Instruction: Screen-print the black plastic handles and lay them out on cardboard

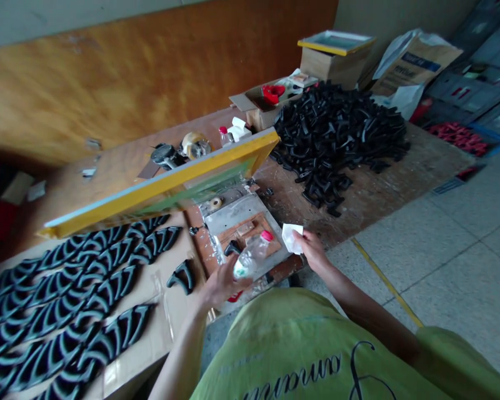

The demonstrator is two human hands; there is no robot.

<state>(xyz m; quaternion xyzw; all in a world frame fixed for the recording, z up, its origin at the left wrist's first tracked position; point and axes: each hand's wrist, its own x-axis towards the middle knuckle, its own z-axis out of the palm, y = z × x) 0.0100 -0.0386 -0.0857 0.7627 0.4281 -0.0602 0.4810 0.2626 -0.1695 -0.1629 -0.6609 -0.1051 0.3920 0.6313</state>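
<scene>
- scuffed brown wooden tabletop point(425, 161), reaching upper right
- left hand point(221, 283), lower centre: fingers clamped round the base of a tilted clear plastic bottle point(253, 254)
- right hand point(314, 251), right of centre: fingertips pinching a flat white square point(290, 238)
- curved glossy black pieces point(125, 328), lower left
</scene>
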